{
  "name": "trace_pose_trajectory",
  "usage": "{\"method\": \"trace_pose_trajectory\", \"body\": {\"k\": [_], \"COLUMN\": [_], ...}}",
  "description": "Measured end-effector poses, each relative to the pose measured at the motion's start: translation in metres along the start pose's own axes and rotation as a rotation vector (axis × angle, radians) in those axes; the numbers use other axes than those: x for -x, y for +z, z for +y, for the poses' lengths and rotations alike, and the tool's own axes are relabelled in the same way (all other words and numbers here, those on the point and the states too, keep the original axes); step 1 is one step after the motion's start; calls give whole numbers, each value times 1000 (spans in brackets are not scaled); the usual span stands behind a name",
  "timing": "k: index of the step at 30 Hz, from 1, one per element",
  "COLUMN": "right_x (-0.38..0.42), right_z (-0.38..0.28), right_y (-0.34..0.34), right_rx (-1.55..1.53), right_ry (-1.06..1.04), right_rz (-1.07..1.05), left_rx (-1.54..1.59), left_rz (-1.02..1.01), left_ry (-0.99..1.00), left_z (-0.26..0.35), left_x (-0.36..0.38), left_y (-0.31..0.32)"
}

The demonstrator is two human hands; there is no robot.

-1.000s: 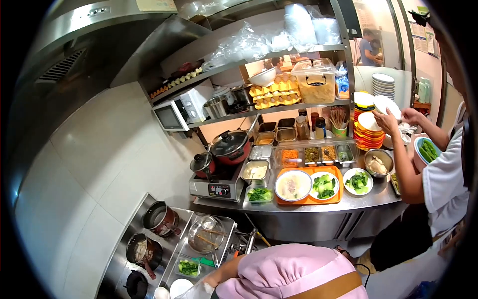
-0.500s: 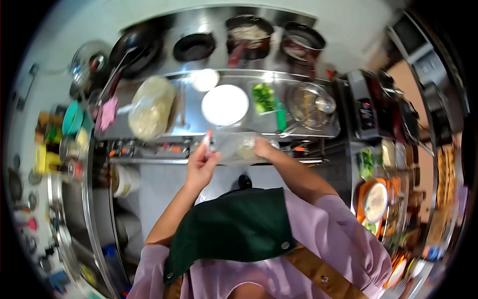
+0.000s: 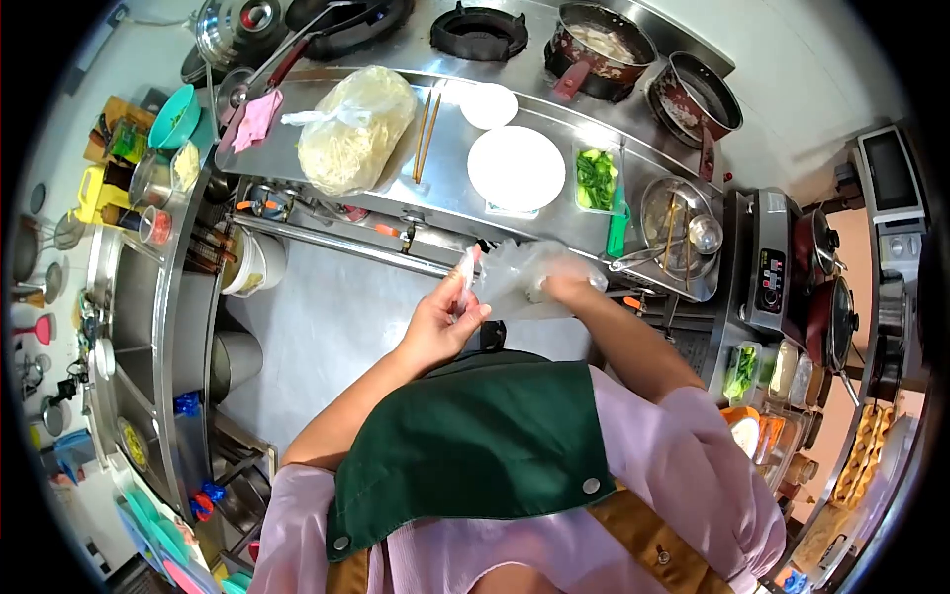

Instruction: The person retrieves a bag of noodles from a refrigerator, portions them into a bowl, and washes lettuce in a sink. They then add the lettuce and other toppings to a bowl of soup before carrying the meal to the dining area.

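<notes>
A clear plastic bag stretches between my two hands in front of the steel counter. My left hand pinches the bag's edge between thumb and fingers. My right hand is at the bag's other end, blurred and partly behind the plastic, so its fingers cannot be made out. Just beyond the bag are a white plate, a smaller white dish and a container of chopped greens. A large knotted bag of pale food lies to the left, beside wooden chopsticks.
Pots stand on the stove behind the counter. A glass lid with a ladle and a green-handled tool lie at the right. An induction cooker is further right. A white bucket stands below left.
The view has turned, and the counter appears shifted and tilted. My hands still have the bag between them, now a little further right in view; the bag looks more bunched.
</notes>
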State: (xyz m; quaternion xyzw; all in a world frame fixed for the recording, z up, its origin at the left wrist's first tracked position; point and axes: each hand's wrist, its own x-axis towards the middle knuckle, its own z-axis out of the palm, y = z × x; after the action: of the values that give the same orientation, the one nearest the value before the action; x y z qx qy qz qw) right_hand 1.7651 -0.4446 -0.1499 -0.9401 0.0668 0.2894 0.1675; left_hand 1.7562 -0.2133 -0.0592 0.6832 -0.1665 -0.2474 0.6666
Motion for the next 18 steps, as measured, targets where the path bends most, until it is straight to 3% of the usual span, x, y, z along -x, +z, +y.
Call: {"method": "trace_pose_trajectory", "body": {"k": [2, 4, 6, 8, 10, 11, 14, 16, 17, 18], "right_x": [2, -3, 5, -8, -11, 0, -12, -22, -23, -24], "right_z": [10, 22, 5, 5, 5, -10, -3, 6, 7, 7], "right_y": [2, 9, -2, 12, 21, 14, 37, 54, 47, 39], "right_rx": [-43, -437, -352, -203, -242, -177, -129, -385, -382, -183], "right_ry": [-98, -281, -262, -58, -103, -89, -139, 15, 14, -67], "right_rz": [95, 173, 144, 33, -41, -30, -17, -15, -11, 5], "left_rx": [35, -37, -43, -38, -30, -12, -65, -79, -89, -87], "left_rz": [47, 42, 102, 128, 112, 81, 84, 81, 85, 88], "left_ry": [-34, 3, -22, 2, 82, 4, 21, 7, 0, 2], "left_z": [2, 5, 13, 15, 11, 19, 9, 6, 6, 7], "left_x": [-2, -6, -8, -12, -17, -15, -20, -20, -22, -22], "left_y": [-2, -7, -6, -4, -1, -1, 1, 0, -1, -3]}}
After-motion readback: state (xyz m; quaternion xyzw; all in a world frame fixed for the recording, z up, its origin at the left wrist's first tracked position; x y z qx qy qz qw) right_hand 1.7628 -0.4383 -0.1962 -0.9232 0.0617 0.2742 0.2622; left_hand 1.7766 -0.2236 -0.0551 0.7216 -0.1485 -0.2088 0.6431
